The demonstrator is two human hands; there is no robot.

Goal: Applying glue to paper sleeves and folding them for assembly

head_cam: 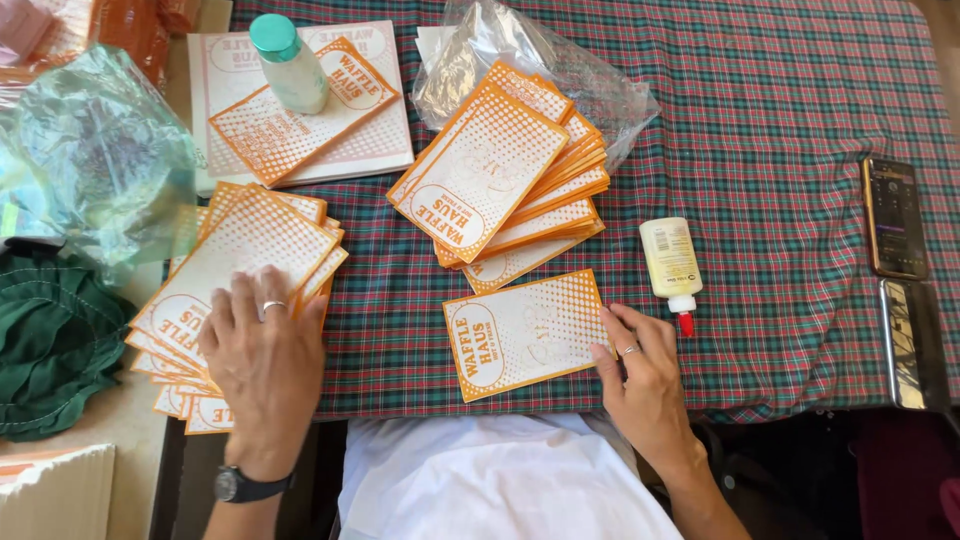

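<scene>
Nearest me, right hand lies flat, pinning the single sheet's right edge; left hand presses flat on the left stack, well apart.

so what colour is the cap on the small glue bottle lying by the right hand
Red, on the pale yellow glue bottle; clearest in the head view.

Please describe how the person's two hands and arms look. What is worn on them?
Both forearms are bare, with no sleeves in view. The left hand has a silver ring on one finger, and a dark wristwatch with a black strap sits on that wrist. The right hand also wears a thin silver ring. No gloves are worn.
</scene>
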